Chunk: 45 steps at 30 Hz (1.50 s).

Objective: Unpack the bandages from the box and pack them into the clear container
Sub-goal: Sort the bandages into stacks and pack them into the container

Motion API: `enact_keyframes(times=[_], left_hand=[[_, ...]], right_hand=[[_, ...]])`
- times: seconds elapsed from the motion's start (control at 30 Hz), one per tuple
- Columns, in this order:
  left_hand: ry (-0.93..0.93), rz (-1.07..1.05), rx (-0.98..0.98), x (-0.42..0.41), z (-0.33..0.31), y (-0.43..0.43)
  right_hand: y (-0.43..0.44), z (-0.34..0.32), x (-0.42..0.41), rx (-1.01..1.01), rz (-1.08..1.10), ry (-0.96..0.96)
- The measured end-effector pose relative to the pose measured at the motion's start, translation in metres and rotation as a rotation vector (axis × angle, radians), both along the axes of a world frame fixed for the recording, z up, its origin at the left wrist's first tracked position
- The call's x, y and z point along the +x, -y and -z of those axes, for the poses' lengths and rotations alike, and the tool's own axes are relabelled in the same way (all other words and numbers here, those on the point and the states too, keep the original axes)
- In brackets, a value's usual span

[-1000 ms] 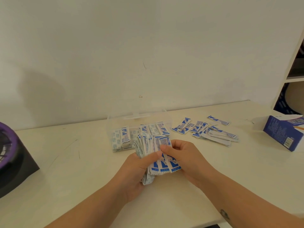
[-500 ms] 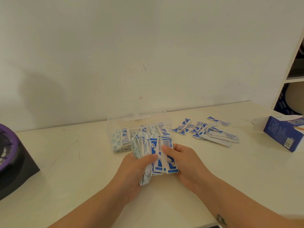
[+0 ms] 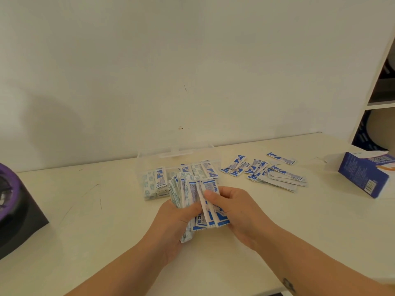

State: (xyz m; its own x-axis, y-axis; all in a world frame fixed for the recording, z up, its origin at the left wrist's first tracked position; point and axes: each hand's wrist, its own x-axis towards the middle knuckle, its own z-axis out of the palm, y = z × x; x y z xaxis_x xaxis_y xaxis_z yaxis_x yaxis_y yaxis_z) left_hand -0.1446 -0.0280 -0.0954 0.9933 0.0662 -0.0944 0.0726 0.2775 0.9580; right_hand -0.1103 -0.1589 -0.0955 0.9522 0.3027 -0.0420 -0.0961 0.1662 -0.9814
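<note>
A thick fanned stack of blue-and-white bandages (image 3: pixel 192 193) is held over the table, just in front of the clear container (image 3: pixel 149 159). My left hand (image 3: pixel 173 223) grips the stack from below and the left, thumb across its front. My right hand (image 3: pixel 233 208) pinches the rightmost bandages with thumb on top. The container stands open near the wall with several bandages inside (image 3: pixel 158 182). More loose bandages (image 3: pixel 267 171) lie scattered to its right. The blue bandage box (image 3: pixel 365 176) lies open at the far right.
The cream table (image 3: pixel 85 231) meets a white wall behind. A black and purple object (image 3: pixel 15 210) sits at the left edge. A white shelf unit (image 3: pixel 380 82) stands at the right. The table's front edge runs just under my forearms.
Both hands have kept hold of the stack and shifted it slightly; the right thumb has slid over the front bandages, squaring them. Nothing else on the table has moved.
</note>
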Motion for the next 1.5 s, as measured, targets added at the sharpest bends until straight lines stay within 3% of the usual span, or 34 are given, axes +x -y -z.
enact_keyframes(times=[0.23, 0.5, 0.77, 0.93, 0.97, 1.03, 1.07, 1.1, 1.17, 1.23, 1.33, 1.5], left_hand=[[-0.099, 0.066, -0.116, 0.002, 0.0, -0.007], [-0.061, 0.063, -0.122, 0.0, -0.002, -0.006], [-0.088, 0.105, -0.13, 0.0, 0.0, -0.006], [-0.07, 0.093, -0.193, -0.001, -0.002, -0.005], [-0.07, 0.094, -0.197, 0.0, -0.002, -0.005], [-0.078, 0.105, -0.196, 0.001, -0.001, -0.006], [-0.08, 0.116, -0.191, 0.001, -0.001, -0.005], [-0.079, 0.128, -0.182, 0.001, 0.0, -0.005], [-0.077, 0.151, -0.153, 0.001, 0.0, -0.005], [-0.069, 0.176, -0.092, 0.0, 0.001, -0.004], [-0.031, 0.179, -0.08, -0.004, -0.004, -0.006], [-0.059, 0.127, -0.099, 0.0, -0.006, -0.014]], right_hand=[[-0.002, 0.0, 0.002, 0.056, 0.043, -0.064], [-0.002, 0.001, -0.001, 0.104, 0.012, -0.094], [0.0, 0.002, 0.004, -0.005, 0.093, -0.073], [0.03, -0.012, 0.016, -0.353, 0.282, 0.136], [0.037, -0.014, 0.019, -0.5, 0.287, 0.158], [0.048, -0.01, 0.025, -1.02, 0.309, 0.214], [0.05, -0.008, 0.025, -1.158, 0.367, 0.272], [0.049, -0.008, 0.021, -1.14, 0.421, 0.341], [0.041, -0.013, 0.013, -0.84, 0.394, 0.411], [0.024, -0.017, 0.006, -0.571, 0.162, 0.315], [0.007, -0.013, 0.005, -0.436, -0.049, 0.201], [0.005, -0.009, 0.016, -0.313, -0.013, 0.068]])
